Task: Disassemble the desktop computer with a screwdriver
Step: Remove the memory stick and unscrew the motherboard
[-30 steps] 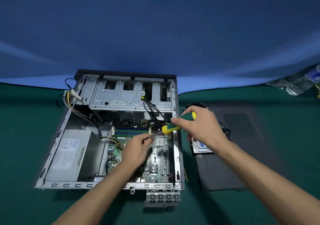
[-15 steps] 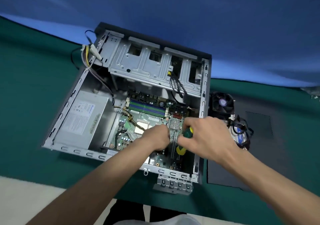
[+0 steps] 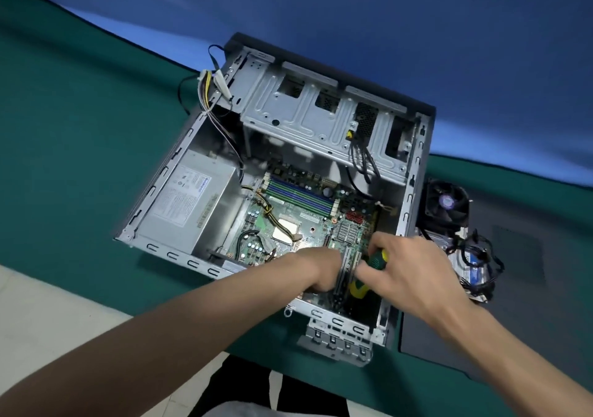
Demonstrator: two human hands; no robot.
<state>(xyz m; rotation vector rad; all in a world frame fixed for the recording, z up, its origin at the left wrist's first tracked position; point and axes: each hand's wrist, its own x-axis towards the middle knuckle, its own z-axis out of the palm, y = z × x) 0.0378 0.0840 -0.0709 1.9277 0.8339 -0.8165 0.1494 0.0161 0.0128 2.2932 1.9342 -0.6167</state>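
Over motherboard (image 3: 308,221): right hand (image 3: 407,275) grips screwdriver (image 3: 369,272), near-upright, tip down.

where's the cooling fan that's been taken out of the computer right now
In the head view the cooling fan sits outside the computer case, just right of its right wall, on the dark panel beyond the right hand.

Blue backdrop (image 3: 417,31) behind green-covered table (image 3: 64,128), pale floor (image 3: 48,304).

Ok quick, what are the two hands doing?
Left hand: down inside the computer case, fingers hidden, cannot tell.
Right hand: gripping the screwdriver.
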